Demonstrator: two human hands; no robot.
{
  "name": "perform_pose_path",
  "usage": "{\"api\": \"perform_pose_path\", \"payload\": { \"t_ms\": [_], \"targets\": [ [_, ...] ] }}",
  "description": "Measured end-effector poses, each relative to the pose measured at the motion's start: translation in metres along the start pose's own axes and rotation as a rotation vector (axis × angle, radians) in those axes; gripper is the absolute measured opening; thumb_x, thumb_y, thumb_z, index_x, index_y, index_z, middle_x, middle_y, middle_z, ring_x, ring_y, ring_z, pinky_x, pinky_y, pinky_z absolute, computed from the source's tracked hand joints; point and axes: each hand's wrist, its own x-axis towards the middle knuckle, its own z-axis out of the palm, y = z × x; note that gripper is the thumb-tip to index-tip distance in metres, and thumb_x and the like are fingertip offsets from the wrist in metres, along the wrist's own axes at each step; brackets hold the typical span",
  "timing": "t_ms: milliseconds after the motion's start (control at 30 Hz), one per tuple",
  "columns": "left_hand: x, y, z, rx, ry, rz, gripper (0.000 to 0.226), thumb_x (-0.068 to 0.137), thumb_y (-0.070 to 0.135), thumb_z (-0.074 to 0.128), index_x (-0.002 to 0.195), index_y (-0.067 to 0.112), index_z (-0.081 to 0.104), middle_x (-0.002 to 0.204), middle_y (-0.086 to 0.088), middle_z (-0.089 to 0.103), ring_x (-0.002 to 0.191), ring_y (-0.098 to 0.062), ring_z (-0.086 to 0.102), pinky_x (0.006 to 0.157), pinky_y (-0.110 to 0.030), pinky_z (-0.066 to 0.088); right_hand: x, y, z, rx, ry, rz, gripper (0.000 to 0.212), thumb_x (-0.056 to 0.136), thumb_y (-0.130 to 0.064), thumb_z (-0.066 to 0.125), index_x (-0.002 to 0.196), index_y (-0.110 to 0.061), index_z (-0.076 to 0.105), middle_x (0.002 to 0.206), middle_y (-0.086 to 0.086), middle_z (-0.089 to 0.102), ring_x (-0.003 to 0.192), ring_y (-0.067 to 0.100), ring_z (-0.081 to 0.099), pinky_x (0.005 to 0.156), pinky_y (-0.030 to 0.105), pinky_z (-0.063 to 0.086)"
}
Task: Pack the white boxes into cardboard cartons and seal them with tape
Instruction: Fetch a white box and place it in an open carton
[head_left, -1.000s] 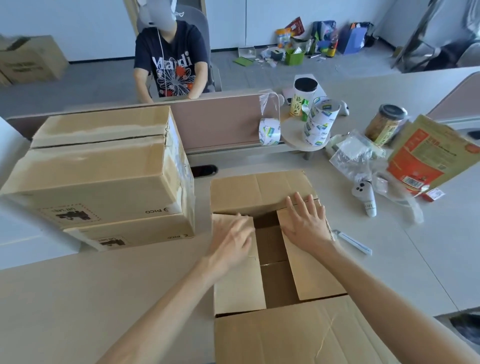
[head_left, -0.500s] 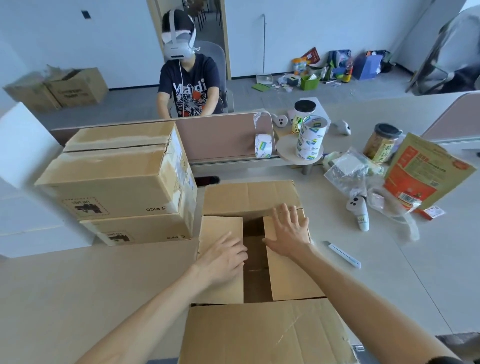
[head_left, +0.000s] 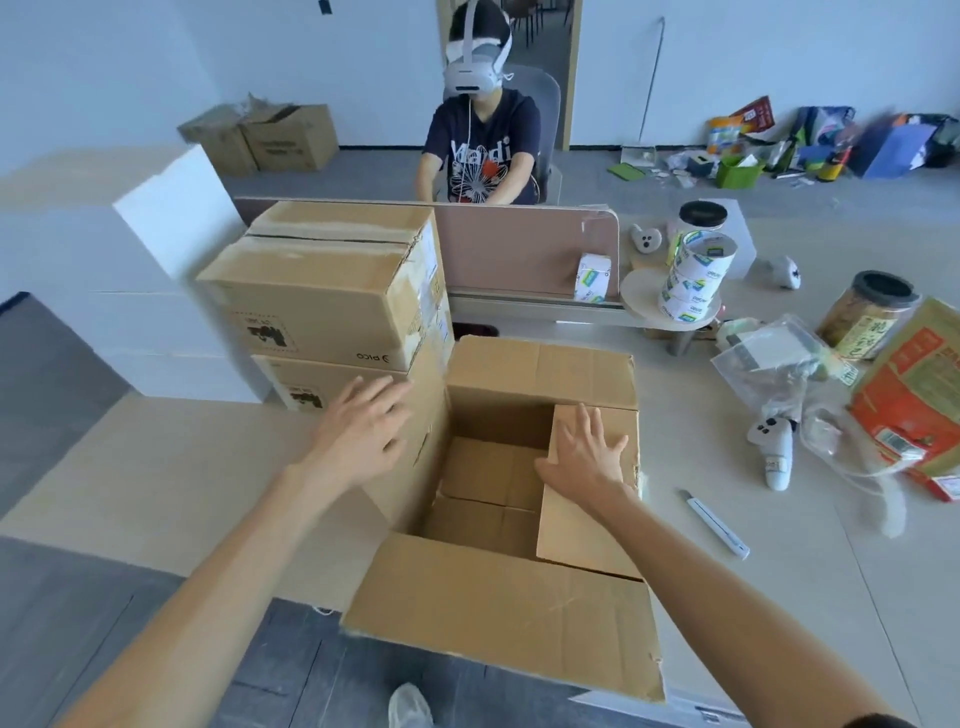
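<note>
office room, pale desk with a pink divider across its far edge; a seated person in a headset faces the camera beyond it.

change since the earlier views: the left flap of the carton, folded flat half a second ago under the left hand, now stands open against the carton's left wall, and the interior is exposed down to its closed bottom flaps. the left hand has lifted off and hovers with fingers spread, grasping nothing. the right hand remains flat, palm down, fingers splayed, pressing the right flap inward; it pins the flap and does not clasp it. the near flap hangs outward toward the wearer, the far flap stands tilted back.

meaning for the task: the carton reads as empty and reopened for loading, so packing of this one appears not yet begun. large white boxes stand stacked at the left end of the desk, behind two sealed cartons piled one on the other, touching the open carton's left side.

materials and shapes: carton of brown corrugated board, matt, creased, frayed at the near right corner. sealed cartons carry glossy clear tape along the top seam. tape rolls, cylindrical with printed labels, are stacked on a small round stand; one more roll leans against the divider. a slim white cutter lies on the desk right of the carton.
</note>
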Motion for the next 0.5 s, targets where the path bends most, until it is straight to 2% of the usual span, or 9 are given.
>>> {"api": "perform_pose_path", "payload": {
  "t_ms": [67, 133, 233, 267, 300, 333, 400, 467, 500],
  "targets": [
    [-0.004, -0.013, 0.001, 0.097, -0.065, -0.003, 0.035, 0.046, 0.011, 0.087, 0.078, 0.01, 0.072, 0.112, -0.011, 0.07, 0.108, -0.033, 0.066, 0.09, -0.058, 0.049, -0.003, -0.004, -0.009, 0.043, 0.035, -0.023, 0.059, 0.09, -0.04, 0.05, 0.142, -0.014, 0.04, 0.159, 0.01, 0.014, 0.148, 0.03, 0.01, 0.11, 0.063, 0.027],
    [-0.008, -0.02, 0.013, 0.153, -0.102, -0.007, 0.041, 0.035, 0.008, 0.09, 0.072, 0.011, 0.072, 0.1, -0.01, 0.072, 0.104, -0.031, 0.067, 0.093, -0.061, 0.046, -0.007, -0.008, -0.022, 0.108, 0.052, -0.033, 0.055, 0.091, -0.035, 0.052, 0.14, -0.011, 0.043, 0.157, 0.008, 0.021, 0.143, 0.029, 0.024, 0.109, 0.051, 0.036],
    [-0.013, -0.016, 0.038, 0.176, -0.144, 0.049, 0.043, 0.032, 0.008, 0.089, 0.072, 0.013, 0.075, 0.087, -0.006, 0.071, 0.098, -0.029, 0.067, 0.112, -0.06, 0.02, -0.009, -0.011, -0.041, 0.137, 0.095, -0.044, 0.053, 0.089, -0.026, 0.053, 0.14, -0.012, 0.047, 0.155, 0.007, 0.031, 0.134, 0.029, 0.04, 0.102, 0.04, 0.043],
    [-0.015, -0.014, 0.046, 0.157, -0.158, 0.077, 0.043, 0.034, 0.009, 0.09, 0.074, 0.013, 0.075, 0.084, -0.005, 0.07, 0.096, -0.029, 0.067, 0.113, -0.06, 0.015, -0.01, -0.012, -0.047, 0.134, 0.107, -0.045, 0.053, 0.088, -0.023, 0.053, 0.14, -0.013, 0.047, 0.153, 0.008, 0.035, 0.132, 0.03, 0.044, 0.101, 0.04, 0.044],
    [-0.017, -0.013, 0.055, 0.131, -0.186, 0.1, 0.044, 0.038, 0.013, 0.09, 0.079, 0.013, 0.076, 0.086, -0.005, 0.071, 0.096, -0.027, 0.068, 0.113, -0.062, 0.017, -0.013, -0.013, -0.053, 0.124, 0.121, -0.048, 0.053, 0.088, -0.02, 0.052, 0.14, -0.014, 0.047, 0.151, 0.008, 0.037, 0.13, 0.031, 0.045, 0.1, 0.04, 0.045],
    [-0.017, -0.011, 0.062, 0.101, -0.218, 0.116, 0.046, 0.046, 0.017, 0.089, 0.09, 0.014, 0.076, 0.092, -0.005, 0.071, 0.099, -0.026, 0.067, 0.111, -0.062, 0.022, -0.016, -0.014, -0.058, 0.103, 0.133, -0.054, 0.051, 0.088, -0.017, 0.051, 0.138, -0.013, 0.048, 0.149, 0.009, 0.039, 0.129, 0.031, 0.046, 0.099, 0.04, 0.045],
    [-0.019, -0.004, 0.071, 0.005, -0.262, 0.127, 0.051, 0.071, 0.024, 0.079, 0.12, 0.015, 0.067, 0.122, -0.009, 0.066, 0.12, -0.026, 0.059, 0.111, -0.059, 0.024, -0.024, -0.011, -0.068, 0.032, 0.173, -0.045, 0.042, 0.088, -0.012, 0.048, 0.13, -0.011, 0.052, 0.146, 0.008, 0.042, 0.123, 0.033, 0.051, 0.093, 0.038, 0.047],
    [-0.018, 0.004, 0.08, -0.067, -0.3, 0.131, 0.055, 0.093, 0.029, 0.057, 0.144, 0.015, 0.043, 0.152, -0.01, 0.039, 0.142, -0.025, 0.035, 0.117, -0.053, 0.016, -0.033, -0.004, -0.079, -0.02, 0.197, 0.015, 0.038, 0.089, -0.007, 0.046, 0.126, -0.009, 0.054, 0.151, 0.008, 0.037, 0.114, 0.038, 0.055, 0.084, 0.04, 0.047],
    [-0.018, 0.007, 0.083, -0.073, -0.309, 0.125, 0.057, 0.099, 0.032, 0.047, 0.15, 0.014, 0.032, 0.159, -0.009, 0.026, 0.147, -0.023, 0.023, 0.119, -0.049, 0.013, -0.038, 0.002, -0.083, -0.038, 0.205, 0.051, 0.039, 0.089, -0.005, 0.047, 0.126, -0.01, 0.054, 0.156, 0.007, 0.031, 0.114, 0.04, 0.056, 0.082, 0.041, 0.048]
  ]
}}
